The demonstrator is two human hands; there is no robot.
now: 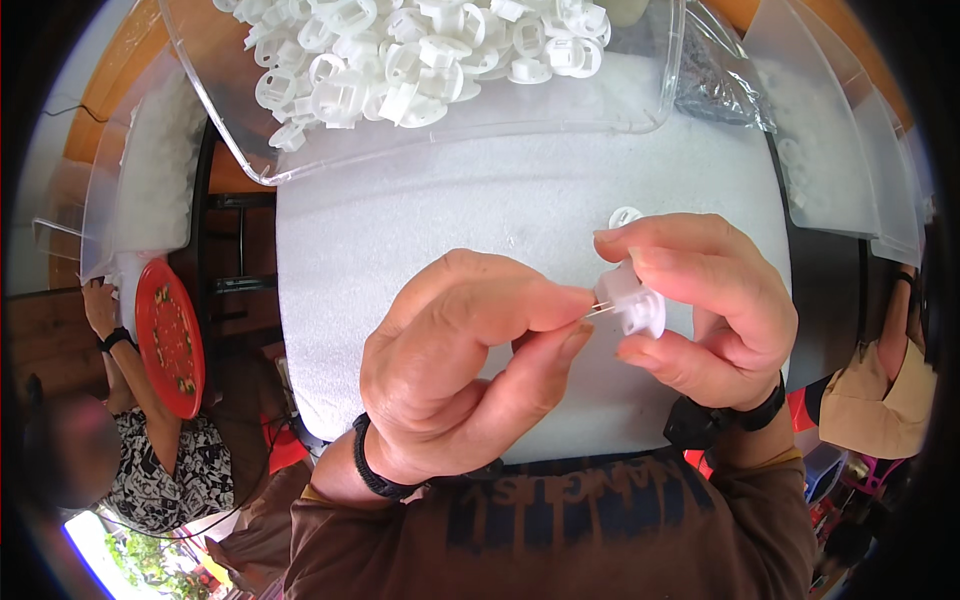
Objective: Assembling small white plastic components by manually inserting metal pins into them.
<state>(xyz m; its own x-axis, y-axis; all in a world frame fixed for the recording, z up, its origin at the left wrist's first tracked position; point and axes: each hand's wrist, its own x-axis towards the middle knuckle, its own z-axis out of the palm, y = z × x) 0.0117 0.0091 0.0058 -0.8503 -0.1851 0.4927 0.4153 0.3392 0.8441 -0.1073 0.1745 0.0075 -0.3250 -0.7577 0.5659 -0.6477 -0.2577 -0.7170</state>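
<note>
Between the thumb and fingers of my right hand point(715, 300) is a small white plastic part point(628, 295), with a boxy body and a round flange. My left hand point(460, 370) is closed in a pinch on thin metal leads point(600, 309) at the left side of this part. Whether the leads sit inside the part or only touch it, I cannot tell. Just beyond my right fingertips, a white round piece point(625, 216) lies on the white foam sheet point(420, 215), partly hidden by the hand.
A clear plastic bin point(450, 132) at the far side holds a heap of white plastic parts point(400, 65). Beside it lies a shiny plastic bag point(720, 85). At left, a co-worker's hand point(100, 305) is near a red tray point(152, 330). Another person's arm point(895, 320) shows at right.
</note>
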